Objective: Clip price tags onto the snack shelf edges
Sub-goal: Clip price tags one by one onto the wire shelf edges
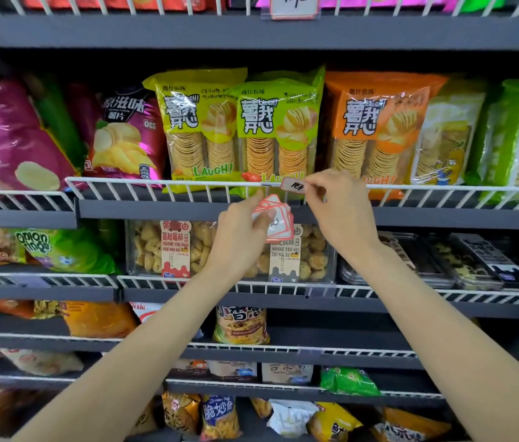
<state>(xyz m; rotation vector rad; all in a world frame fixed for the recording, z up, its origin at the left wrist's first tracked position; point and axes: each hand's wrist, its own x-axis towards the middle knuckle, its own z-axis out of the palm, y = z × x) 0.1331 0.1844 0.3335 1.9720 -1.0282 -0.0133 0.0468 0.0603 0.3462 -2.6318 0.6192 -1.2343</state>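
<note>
Right hand (336,207) pinches price tag (293,186) against white wire rail (156,184) of chip shelf, tag tilted, touching rail. Left hand (239,234) just below rail, fingers curled round stack of tags (279,223). Green chip bag (279,129) directly behind rail.

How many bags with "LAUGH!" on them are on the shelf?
3: a yellow bag, a green bag overlapping it, and an orange bag to the right. More may hide behind them.
</note>
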